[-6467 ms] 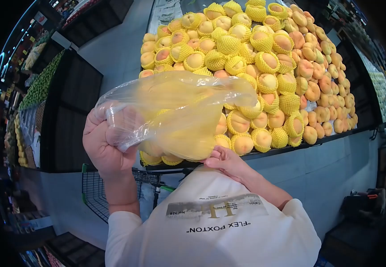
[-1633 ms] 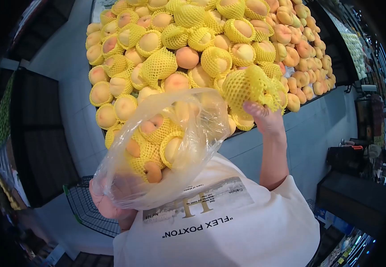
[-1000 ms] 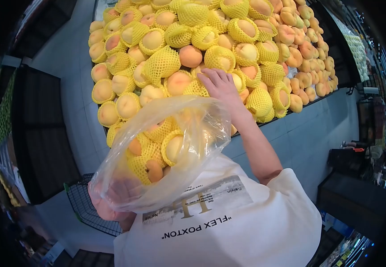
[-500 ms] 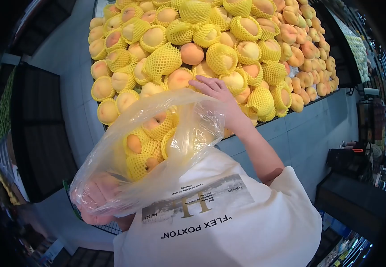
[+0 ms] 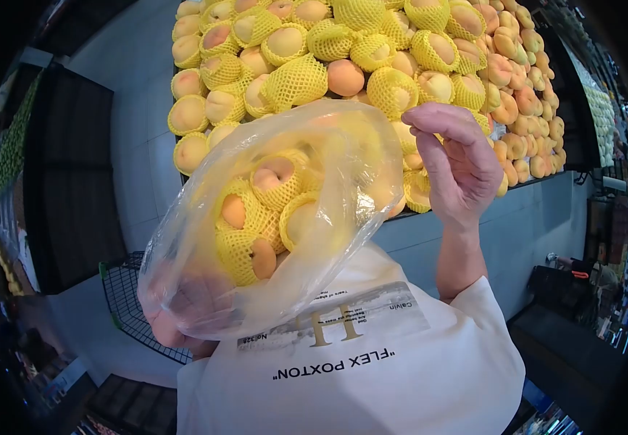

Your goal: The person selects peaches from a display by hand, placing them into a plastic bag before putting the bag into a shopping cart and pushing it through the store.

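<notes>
A clear plastic bag (image 5: 357, 239) hangs in front of my chest with its mouth spread wide. Inside it lie several peaches (image 5: 274, 174) in yellow foam nets. Through the film at its lower left, my left hand (image 5: 190, 301) shows closed on the bag. My right hand (image 5: 462, 159) is raised beside the bag's right rim, fingers bent and thumb apart from them, with nothing visible in it. Just beyond both, netted peaches (image 5: 285, 43) cover the display, with one bare peach (image 5: 345, 77) among them.
Flat, unwrapped peaches (image 5: 506, 109) fill the display's right side. A wire shopping cart (image 5: 136, 304) with green corners stands at lower left. Dark display stands (image 5: 75, 174) line the left, and grey tiled floor (image 5: 140, 138) runs between.
My right hand has lifted off the peaches and moved right, its fingers now bent. The bag and my left hand have shifted right and slightly up in view.
</notes>
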Demonstrator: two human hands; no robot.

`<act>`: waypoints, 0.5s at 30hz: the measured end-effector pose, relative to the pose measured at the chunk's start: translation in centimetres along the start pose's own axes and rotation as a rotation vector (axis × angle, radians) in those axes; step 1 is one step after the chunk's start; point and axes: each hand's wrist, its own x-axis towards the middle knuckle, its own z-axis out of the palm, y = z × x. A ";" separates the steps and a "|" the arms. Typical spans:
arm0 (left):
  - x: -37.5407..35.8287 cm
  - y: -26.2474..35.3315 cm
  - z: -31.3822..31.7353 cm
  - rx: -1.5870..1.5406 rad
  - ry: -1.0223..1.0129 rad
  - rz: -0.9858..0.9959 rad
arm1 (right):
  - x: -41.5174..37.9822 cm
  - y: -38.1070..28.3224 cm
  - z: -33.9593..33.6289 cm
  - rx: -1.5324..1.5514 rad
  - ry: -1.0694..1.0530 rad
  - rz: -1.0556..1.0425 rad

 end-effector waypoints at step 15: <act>-0.8 -1.7 1.3 0.061 0.005 -0.024 | -0.4 3.2 12.6 -0.040 -0.764 0.223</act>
